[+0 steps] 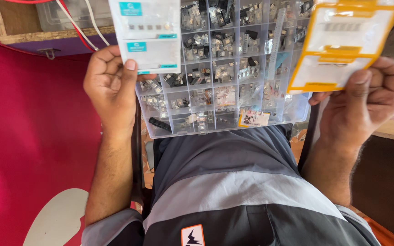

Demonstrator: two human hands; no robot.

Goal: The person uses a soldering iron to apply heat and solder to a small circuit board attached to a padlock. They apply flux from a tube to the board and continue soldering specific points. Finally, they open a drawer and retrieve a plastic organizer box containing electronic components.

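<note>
We note each hand gripping a packet — left hand [110, 86] the white plastic sachet [147, 34], right hand [365, 98] the yellow-bordered clear sachet [343, 45] — best kept level above the clear compartmented parts box [224, 73].

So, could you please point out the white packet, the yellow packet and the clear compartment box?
white packet [149, 43], head view, lower middle.
yellow packet [338, 45], head view, clear centre.
clear compartment box [226, 73], head view, a middle compartment.

2 packets [147, 36], 1 organiser box [226, 68].
</note>
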